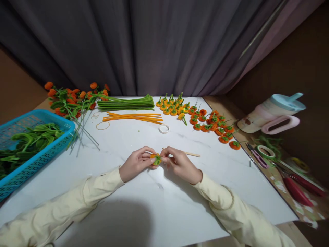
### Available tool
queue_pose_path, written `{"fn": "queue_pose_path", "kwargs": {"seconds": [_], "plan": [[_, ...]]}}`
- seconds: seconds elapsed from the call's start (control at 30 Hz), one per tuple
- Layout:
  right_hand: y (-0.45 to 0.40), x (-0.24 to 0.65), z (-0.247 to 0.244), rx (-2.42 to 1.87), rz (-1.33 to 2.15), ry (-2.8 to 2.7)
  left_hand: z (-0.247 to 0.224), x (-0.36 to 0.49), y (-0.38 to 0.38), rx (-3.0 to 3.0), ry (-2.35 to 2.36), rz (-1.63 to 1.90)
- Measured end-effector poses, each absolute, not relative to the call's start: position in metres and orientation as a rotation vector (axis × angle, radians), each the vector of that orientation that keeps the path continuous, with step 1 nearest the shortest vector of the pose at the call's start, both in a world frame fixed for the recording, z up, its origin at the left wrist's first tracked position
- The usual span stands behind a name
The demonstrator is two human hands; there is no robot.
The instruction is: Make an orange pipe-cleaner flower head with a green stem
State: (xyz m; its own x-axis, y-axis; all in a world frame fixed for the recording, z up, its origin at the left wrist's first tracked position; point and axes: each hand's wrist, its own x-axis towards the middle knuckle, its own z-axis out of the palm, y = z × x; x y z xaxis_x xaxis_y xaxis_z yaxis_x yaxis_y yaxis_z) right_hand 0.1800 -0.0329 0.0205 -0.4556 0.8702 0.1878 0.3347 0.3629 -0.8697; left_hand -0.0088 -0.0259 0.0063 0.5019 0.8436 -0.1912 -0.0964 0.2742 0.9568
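Between my two hands, above the white tabletop (pixel 123 206), is a small orange pipe-cleaner pumpkin (pixel 156 160) with a green top. My left hand (pixel 137 163) is closed, its thumb and fingers pinching the pumpkin from the left. From the right, my right hand (pixel 181 164) is closed in a pinch at the pumpkin's edge; its fingertips touch the green part or sit right beside it, I cannot tell which. A thin wooden stick (pixel 192 154) lies behind my right hand, partly hidden by it. A white ring (pixel 163 128) lies farther back.
Green pipe cleaners (pixel 125 103) and orange ones (pixel 132 117) lie at the back. Yellow pumpkins (pixel 173 106) and orange pumpkins (pixel 213 123) stand back right. A blue basket (pixel 38 151) of leaves and orange flowers (pixel 74 97) are left. A tumbler (pixel 272 113) and red-handled pliers (pixel 295 188) are right.
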Motion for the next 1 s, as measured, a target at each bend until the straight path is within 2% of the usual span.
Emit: {"fn": "queue_pose_path", "kwargs": {"seconds": [0.17, 0.63, 0.77, 1.0], "plan": [[-0.031, 0.182, 0.019, -1.151, 1.318, -1.853, 0.000, -0.008, -0.031, 1.478, 0.906, 0.810], [-0.036, 0.178, 0.019, -1.032, 0.816, -2.143, 0.007, -0.008, -0.035, 2.040, 0.944, 0.760], [-0.036, 0.176, 0.015, -1.068, 0.823, -2.138, 0.003, -0.005, -0.034, 2.046, 1.013, 0.762], [-0.036, 0.171, 0.018, -1.139, 1.035, -2.063, -0.001, 0.001, -0.037, 1.989, 1.151, 0.868]]}}
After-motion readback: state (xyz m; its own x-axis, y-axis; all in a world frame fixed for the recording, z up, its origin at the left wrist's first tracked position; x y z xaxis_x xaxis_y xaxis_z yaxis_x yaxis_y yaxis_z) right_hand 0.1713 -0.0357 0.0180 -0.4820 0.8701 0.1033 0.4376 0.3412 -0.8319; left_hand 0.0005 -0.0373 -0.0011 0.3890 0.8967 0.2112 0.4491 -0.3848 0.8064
